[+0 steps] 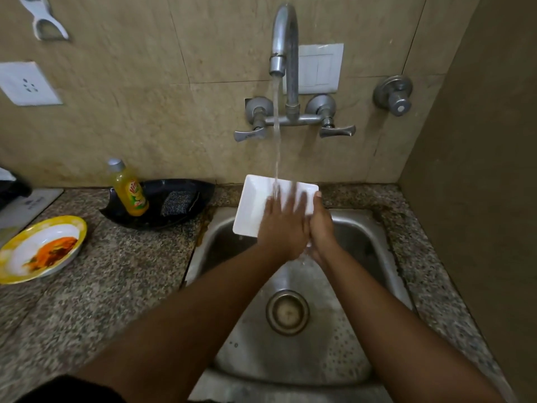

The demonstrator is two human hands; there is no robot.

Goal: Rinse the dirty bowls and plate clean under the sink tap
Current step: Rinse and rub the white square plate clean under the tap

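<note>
My left hand (283,225) lies flat on the plate (255,205), fingers straight and blurred, pressing its upper face. My right hand (321,225) grips the plate's right edge, thumb over the rim, fingers hidden underneath. The two hands touch at the near right corner of the plate.

The plate is white and rectangular, tilted, held over the far part of the sink (348,338). The water stream (276,126) from the tap (284,39) lands on the plate just beside my left fingertips. Water drips from the hands toward the drain (287,312).

On the surface (116,286) to the left of the sink, a yellow-rimmed bowl (40,248) sits with orange food residue inside. Farther back, a black tray (162,205) holds a soap bottle (129,189) and a scrubber (178,202), side by side. The tray stands against the wall, just left of the plate. A socket (26,84) is on the wall at far left.
</note>
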